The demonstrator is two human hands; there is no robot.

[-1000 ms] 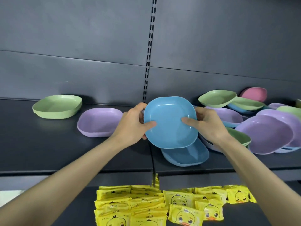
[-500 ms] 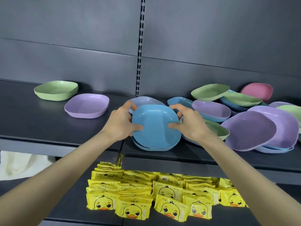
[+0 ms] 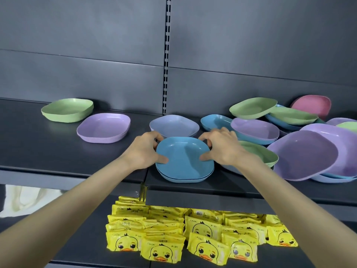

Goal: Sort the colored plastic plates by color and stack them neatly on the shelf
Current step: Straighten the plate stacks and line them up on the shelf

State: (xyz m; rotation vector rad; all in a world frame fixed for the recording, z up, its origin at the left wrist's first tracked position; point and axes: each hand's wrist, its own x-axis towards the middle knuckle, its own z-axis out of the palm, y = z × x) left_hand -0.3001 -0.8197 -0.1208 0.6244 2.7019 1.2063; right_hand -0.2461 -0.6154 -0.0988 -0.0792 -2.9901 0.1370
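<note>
From my seat the dark back panel fills the top of the view, split by a slotted upright. Below it runs the black shelf that carries all the plates.

The biggest obstacle is the unsorted heap on the right, with purple, green and blue plates overlapping at odd angles. Its large purple plate tilts toward me over the near edge, and a green plate pokes out from under my right wrist, touching or almost touching the blue stack. A pink plate leans against the panel at the far right.

On the lower shelf, yellow duck packets lie in rows, with a white cloth to their left.

The blue stack sits near the front edge at centre. A purple stack is to its left, and a green stack is farther left and back. A pale lavender plate sits just behind the blue stack, close to my knuckles.

My left hand and right hand grip the top blue plate by its left and right rims. Both thumbs press on the near inner rim and the fingers curl over the far corners. The plate is nested level on the stack.
</note>
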